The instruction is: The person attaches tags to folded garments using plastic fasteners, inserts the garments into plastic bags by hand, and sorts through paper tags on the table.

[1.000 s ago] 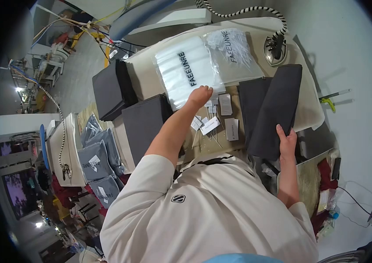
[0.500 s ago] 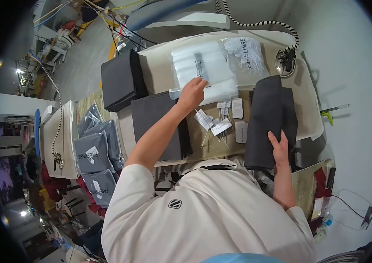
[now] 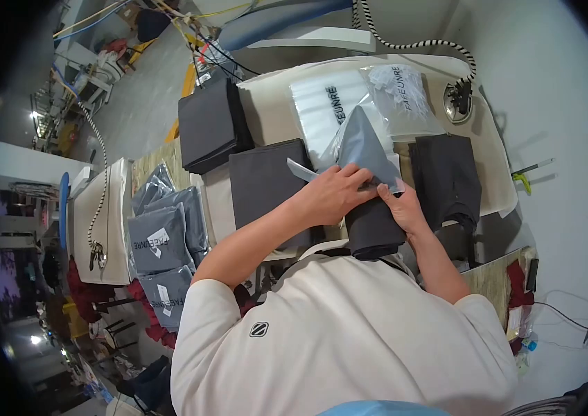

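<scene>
A folded dark grey garment (image 3: pixel 375 227) stands out from my body over the table's front edge, its far end inside a clear plastic bag (image 3: pixel 362 142). My left hand (image 3: pixel 339 191) is closed on the bag's mouth, with the bag's loose flap (image 3: pixel 301 170) sticking out to the left. On the other side, my right hand (image 3: pixel 405 209) grips the garment's right edge, thumb up near the bag's rim. Beyond lies a pile of flat clear bags (image 3: pixel 321 114), partly covered by the one in my hands. The tags on the table are mostly hidden.
Folded dark garments form two stacks, one far left (image 3: pixel 211 128) and one nearer (image 3: pixel 262 180). Another dark garment (image 3: pixel 446 177) lies at right. Behind are a bag of white tags (image 3: pixel 398 100) and an iron (image 3: pixel 458 102). Bagged garments (image 3: pixel 159 239) are piled at left.
My left hand has taken a clear bag from the pile and brought it to the garment. My right hand has moved left with the garment, whose end is now in the bag.
</scene>
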A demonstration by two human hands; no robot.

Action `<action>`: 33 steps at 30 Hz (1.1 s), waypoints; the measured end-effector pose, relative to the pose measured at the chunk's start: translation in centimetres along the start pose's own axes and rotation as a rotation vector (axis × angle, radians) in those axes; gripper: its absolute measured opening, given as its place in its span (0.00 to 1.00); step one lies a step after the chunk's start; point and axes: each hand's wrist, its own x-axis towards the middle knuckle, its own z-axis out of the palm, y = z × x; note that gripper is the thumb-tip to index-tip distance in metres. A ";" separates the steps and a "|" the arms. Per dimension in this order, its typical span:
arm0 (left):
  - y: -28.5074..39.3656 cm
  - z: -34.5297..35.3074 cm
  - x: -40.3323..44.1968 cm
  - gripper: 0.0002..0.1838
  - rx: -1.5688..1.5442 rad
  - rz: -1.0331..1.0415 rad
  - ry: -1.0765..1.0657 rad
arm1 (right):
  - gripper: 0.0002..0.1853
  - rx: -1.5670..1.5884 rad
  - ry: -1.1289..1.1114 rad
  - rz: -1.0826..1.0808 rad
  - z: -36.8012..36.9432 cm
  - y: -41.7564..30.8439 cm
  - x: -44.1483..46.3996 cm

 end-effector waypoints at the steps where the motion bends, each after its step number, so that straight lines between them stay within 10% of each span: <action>1: -0.3 -0.3 -0.5 0.29 -0.001 0.029 0.000 | 0.22 0.016 0.015 0.011 0.7 -0.2 0.3; 33: -1.0 -8.5 -7.9 0.28 0.418 -0.129 0.134 | 0.13 -0.110 -0.153 -0.222 9.1 -8.7 3.7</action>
